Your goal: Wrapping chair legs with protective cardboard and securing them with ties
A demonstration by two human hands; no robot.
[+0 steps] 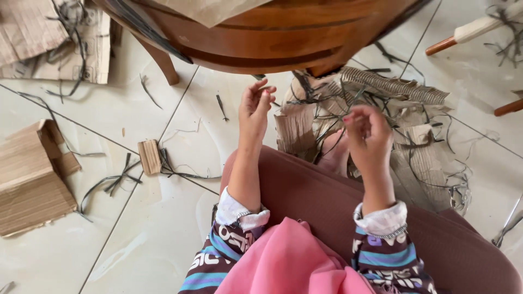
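Note:
I sit on a tiled floor and look down at my lap. My left hand [255, 109] is raised in front of me, fingers loosely curled and pinched near the tips; I cannot tell if a thin strand is between them. My right hand [369, 130] is held up at the same height, fingers pinched together, perhaps on a fine dark strip too thin to make out. Just beyond both hands lies a heap of torn corrugated cardboard [403, 109] tangled with thin dark strips [327, 125]. A round wooden table [272, 38] stands right above the hands.
A cardboard box [30, 179] lies at the left, a small cardboard scrap [149, 157] and loose dark strips [109, 182] near it. Flat cardboard sheets [49, 38] lie at the upper left. Chair legs [468, 32] show at the upper right.

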